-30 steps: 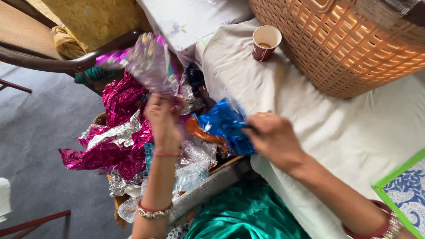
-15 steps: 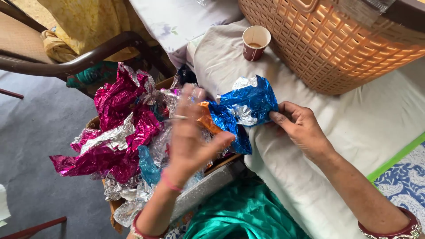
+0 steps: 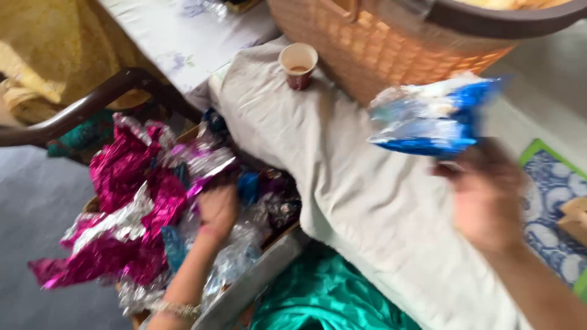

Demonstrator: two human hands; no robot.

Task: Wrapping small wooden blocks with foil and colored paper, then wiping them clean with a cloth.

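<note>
A crinkled blue and silver foil wrapper [image 3: 431, 119] is held up at the right by the right hand [image 3: 489, 195], blurred, in front of the far woven basket. At the near left, a heap of foil wrappers [image 3: 140, 208] is seen piled in a box: shiny magenta and silver sheets, crumpled, with bits of blue and clear film among them. The left hand [image 3: 217, 208] is buried in that heap, fingers closed among the magenta foil.
</note>
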